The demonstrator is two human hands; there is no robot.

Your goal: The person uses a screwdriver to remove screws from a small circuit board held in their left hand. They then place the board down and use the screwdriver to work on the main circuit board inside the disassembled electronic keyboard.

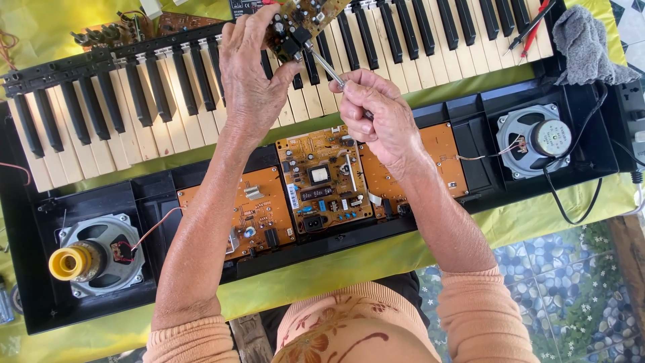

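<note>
Circuit board (pixel 306 17), small and brown, is held up over the far keys (pixel 168 87), pinched in the fingers of the left hand (pixel 248 74). Metal-shafted tool (pixel 326 67) is gripped in the clenched fingers of the right hand (pixel 379 117), tip set against the board's near edge. Below the hands, an opened black keyboard case (pixel 470 114) is laid on a green cloth (pixel 376 259); three orange boards (pixel 322 178) are seated along its middle. Speakers are seen at the left (pixel 101 259) and right (pixel 534 138) ends. Grey rag (pixel 584 44) is bunched far right.
</note>
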